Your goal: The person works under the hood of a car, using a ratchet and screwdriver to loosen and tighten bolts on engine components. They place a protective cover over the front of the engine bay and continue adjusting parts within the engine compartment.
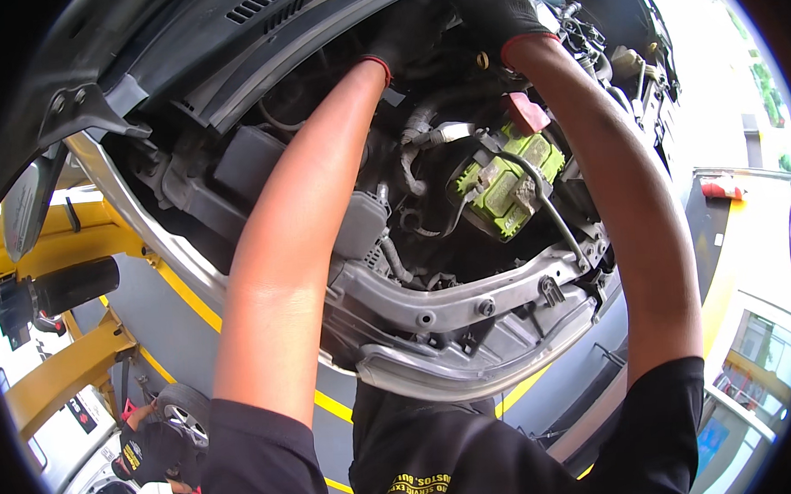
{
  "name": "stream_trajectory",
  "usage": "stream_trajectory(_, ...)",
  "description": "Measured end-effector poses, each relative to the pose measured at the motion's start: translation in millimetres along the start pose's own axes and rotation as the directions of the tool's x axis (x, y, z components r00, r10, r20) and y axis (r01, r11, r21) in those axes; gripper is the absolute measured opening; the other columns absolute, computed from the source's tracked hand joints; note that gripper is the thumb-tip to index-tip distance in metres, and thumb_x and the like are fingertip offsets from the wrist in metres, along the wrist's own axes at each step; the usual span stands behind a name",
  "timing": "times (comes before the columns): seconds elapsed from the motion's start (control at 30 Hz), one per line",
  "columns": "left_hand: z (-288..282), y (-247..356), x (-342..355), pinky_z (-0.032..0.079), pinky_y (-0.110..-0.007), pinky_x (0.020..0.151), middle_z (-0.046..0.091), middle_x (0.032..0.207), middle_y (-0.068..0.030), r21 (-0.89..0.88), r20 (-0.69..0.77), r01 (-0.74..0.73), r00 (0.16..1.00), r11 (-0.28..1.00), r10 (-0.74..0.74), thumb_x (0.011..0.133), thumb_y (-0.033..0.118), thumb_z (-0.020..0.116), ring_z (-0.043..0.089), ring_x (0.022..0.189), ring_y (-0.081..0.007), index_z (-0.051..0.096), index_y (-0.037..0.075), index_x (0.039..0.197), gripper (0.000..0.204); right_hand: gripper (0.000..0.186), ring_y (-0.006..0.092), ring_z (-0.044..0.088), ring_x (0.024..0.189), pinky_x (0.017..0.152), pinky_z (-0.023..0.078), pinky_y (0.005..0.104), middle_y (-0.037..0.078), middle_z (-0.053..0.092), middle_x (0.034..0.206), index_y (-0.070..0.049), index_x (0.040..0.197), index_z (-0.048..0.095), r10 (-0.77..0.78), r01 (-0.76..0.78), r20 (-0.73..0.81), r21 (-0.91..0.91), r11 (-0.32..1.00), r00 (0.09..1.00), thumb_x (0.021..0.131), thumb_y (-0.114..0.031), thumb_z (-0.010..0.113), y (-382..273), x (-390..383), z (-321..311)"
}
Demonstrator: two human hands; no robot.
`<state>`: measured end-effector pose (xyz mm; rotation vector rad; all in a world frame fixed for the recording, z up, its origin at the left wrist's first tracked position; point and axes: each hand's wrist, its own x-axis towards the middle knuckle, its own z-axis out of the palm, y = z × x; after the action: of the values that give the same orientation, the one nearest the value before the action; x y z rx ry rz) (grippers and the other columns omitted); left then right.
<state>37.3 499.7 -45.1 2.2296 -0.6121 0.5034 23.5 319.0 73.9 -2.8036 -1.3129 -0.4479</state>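
Observation:
Both my arms reach deep into a car's engine bay, toward its far side. My left hand [411, 30], in a black glove with a red cuff, is among dark parts below the cowl [184, 57]; its fingers are lost in shadow. Beside it on the right, my right hand [498, 17] wears a matching glove, and its fingers are cut off by the upper edge of the picture. Whether either holds something does not show. Nearer me, between my forearms, sits a bright green car battery [504, 209] with a red terminal cover [527, 113] and a black cable.
The metal front crossmember [451, 306] and bumper edge [481, 380] lie between my body and the engine. A black box [249, 163] is left of my left forearm. At far left stand yellow lift parts [65, 372]; below, another person [148, 452] works near a wheel [184, 411].

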Motion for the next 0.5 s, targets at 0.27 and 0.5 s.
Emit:
stream_trajectory(0.27, 22, 34, -25, 0.057, -0.053, 0.1, 0.076, 0.121, -0.0237, -0.347, -0.104, 0.128, 0.979, 0.929, -0.174, 0.104, 0.025, 0.072, 0.072, 0.111, -0.0435, 0.074, 0.004, 0.125, 0.029, 0.025, 0.0366, 0.081, 0.094, 0.077, 0.062, 0.0502, 0.017, 0.081, 0.095, -0.009, 0.108, 0.081, 0.202, -0.16, 0.074, -0.38, 0.911, 0.976, 0.092, -0.027, 0.078, -29, -15, -10)
stream_trajectory(0.5, 22, 62, -18, 0.056, -0.05, 0.098, 0.075, 0.114, -0.0223, -0.216, -0.303, -0.104, 0.952, 0.971, 0.035, 0.107, 0.029, 0.069, 0.072, 0.11, -0.0405, 0.072, 0.006, 0.128, 0.031, 0.045, 0.0351, 0.083, 0.104, 0.088, 0.064, 0.0508, 0.017, 0.084, 0.102, -0.005, 0.119, 0.082, 0.29, -0.404, 0.335, 0.347, 0.846, 0.896, 0.09, -0.04, 0.082, -4, -27, 10)
